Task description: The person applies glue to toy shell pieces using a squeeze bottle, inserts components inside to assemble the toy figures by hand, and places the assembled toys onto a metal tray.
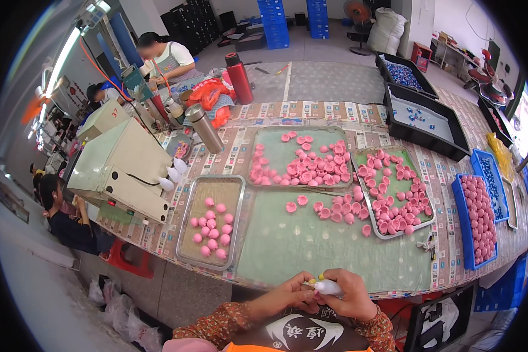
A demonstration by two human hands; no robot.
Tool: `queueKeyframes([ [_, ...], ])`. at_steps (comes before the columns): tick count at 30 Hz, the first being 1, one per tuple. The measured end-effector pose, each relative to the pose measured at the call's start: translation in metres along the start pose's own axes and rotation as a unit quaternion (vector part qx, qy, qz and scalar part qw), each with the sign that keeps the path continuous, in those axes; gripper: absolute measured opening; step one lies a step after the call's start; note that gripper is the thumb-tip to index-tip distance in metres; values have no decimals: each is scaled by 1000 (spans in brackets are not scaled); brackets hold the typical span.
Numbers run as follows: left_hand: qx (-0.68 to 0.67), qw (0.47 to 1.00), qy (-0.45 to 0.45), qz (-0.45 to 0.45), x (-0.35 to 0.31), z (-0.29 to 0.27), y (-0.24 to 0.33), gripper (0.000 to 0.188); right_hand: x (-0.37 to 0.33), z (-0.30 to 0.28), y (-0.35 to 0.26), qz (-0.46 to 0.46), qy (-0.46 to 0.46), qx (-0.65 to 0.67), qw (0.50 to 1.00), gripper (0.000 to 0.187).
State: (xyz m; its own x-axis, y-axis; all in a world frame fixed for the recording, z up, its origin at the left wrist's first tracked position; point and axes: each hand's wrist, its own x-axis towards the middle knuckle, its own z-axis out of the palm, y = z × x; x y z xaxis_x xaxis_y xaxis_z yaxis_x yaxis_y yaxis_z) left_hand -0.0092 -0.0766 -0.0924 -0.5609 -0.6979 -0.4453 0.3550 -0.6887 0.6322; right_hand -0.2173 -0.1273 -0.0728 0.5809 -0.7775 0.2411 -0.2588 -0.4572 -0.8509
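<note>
Close in front of me, at the table's near edge, both hands are brought together. My right hand point(353, 295) is closed around a small white squeeze bottle point(328, 287) with a yellow tip, which points toward the left hand. The fingers of my left hand point(288, 294) pinch a small pink piece, mostly hidden behind fingers and bottle; its exact shape I cannot make out. Beyond the hands, loose pink half-shells point(337, 208) lie on the green mat point(287, 246). More half-shells fill a back tray point(258, 154) and a right tray point(374, 220). Round pink balls point(211, 223) sit in the left tray point(185, 252).
A cream machine box point(123, 158) with white nozzles stands left. Behind it are a steel flask point(205, 129) and a red flask point(239, 79). At right are a blue crate of pink balls point(478, 217) and black trays point(428, 120). A person point(170, 58) works across the table.
</note>
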Motion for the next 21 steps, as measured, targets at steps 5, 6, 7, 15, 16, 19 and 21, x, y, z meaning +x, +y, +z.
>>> queueKeyframes([
  [5, -35, 999, 7, 3, -1, -3, 3, 34, 1, 5, 6, 24, -6, 50, 998, 38],
  [6, -49, 999, 12, 18, -1, -7, 3, 36, -2, 10, 13, 50, 38, 89, 994, 39],
  [7, -63, 997, 21, 36, -4, -11, 2, 38, -3, 15, 18, 73, 78, 131, 986, 41],
  [15, -116, 988, 20, 104, -5, -13, -5, 38, -14, 10, 6, 198, 173, 259, 930, 38],
  [16, -144, 985, -4, 92, -3, -11, -6, 39, -22, 7, 8, 204, 170, 242, 933, 42],
  [19, -164, 980, -4, 113, -5, -7, -10, 38, -24, 8, 9, 222, 154, 238, 933, 47],
  [21, -173, 977, 0, 128, -5, -10, -12, 39, -29, 9, 20, 255, 136, 274, 918, 51],
])
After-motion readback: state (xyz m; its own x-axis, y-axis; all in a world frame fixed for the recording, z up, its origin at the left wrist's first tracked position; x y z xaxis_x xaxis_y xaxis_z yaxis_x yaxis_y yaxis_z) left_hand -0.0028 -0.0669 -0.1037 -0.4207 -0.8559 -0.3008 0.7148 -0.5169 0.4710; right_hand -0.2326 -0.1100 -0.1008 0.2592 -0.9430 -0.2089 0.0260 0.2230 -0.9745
